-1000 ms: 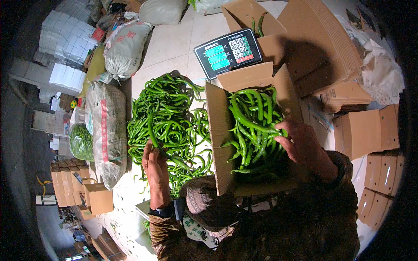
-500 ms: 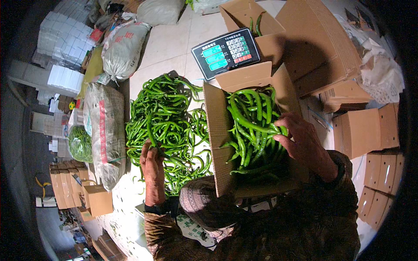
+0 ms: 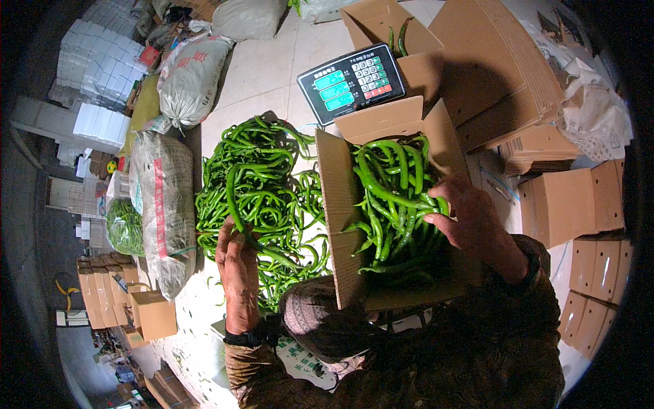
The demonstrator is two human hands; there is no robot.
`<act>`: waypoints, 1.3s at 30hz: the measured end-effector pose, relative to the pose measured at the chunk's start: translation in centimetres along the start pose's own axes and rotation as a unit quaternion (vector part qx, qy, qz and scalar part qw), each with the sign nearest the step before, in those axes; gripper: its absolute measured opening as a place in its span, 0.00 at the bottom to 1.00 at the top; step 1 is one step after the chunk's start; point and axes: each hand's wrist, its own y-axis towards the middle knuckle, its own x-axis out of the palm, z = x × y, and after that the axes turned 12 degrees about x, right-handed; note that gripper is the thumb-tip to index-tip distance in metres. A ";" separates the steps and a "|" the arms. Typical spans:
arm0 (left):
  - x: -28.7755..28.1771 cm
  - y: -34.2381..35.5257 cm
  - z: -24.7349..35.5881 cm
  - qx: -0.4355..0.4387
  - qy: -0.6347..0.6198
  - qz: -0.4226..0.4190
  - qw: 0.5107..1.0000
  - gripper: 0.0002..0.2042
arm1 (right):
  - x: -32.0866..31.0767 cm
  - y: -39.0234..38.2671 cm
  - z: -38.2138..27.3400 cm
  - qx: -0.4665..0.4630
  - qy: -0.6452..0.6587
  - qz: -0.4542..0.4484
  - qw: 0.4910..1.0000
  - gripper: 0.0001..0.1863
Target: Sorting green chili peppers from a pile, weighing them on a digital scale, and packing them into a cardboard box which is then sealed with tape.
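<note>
My left hand (image 3: 238,279) is closed on a long green chili pepper (image 3: 232,198), which points up and away over a wide pile of green chili peppers (image 3: 262,150) on the floor. To the right stands an open cardboard box (image 3: 332,225), largely filled with more peppers (image 3: 392,184). My right hand (image 3: 470,211) reaches over the box's right side, thumb and fingers around the end of a pepper lying on top. The palm side of the left hand is hidden, and shadow covers the near end of the box.
A scale display (image 3: 351,83) with lit screens stands beyond the box. Stuffed woven sacks (image 3: 163,211) line the left side. Flattened cardboard (image 3: 490,61) and cartons (image 3: 572,204) occupy the right. Another open box (image 3: 381,27) with a few peppers sits behind the display.
The pepper in my left hand stands out further above the pile, and that hand has shifted slightly toward me. My right hand has hardly moved.
</note>
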 end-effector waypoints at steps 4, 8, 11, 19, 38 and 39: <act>3.9 -1.8 2.4 -0.016 -0.012 -0.059 0.998 0.21 | 1.0 -0.1 0.2 0.013 -0.017 -0.003 1.000 0.19; 9.5 -4.7 3.2 -0.061 0.033 -0.108 0.992 0.24 | 2.1 -0.4 0.9 0.074 -0.039 -0.032 0.996 0.15; 10.9 -6.3 1.4 -0.101 0.079 -0.197 0.972 0.29 | 2.4 0.8 0.6 0.081 0.058 -0.113 0.989 0.11; 8.8 -8.0 -6.2 -0.103 0.252 -0.414 0.869 0.33 | 3.6 0.9 0.3 0.035 -0.164 -0.095 0.981 0.06; 17.5 -0.8 -8.9 0.237 0.468 -0.459 0.717 0.22 | 6.1 2.0 -1.1 0.058 -0.059 -0.191 0.978 0.15; 17.9 -0.8 -8.5 0.235 0.470 -0.459 0.716 0.22 | 6.3 1.8 -0.6 0.058 -0.056 -0.193 0.978 0.15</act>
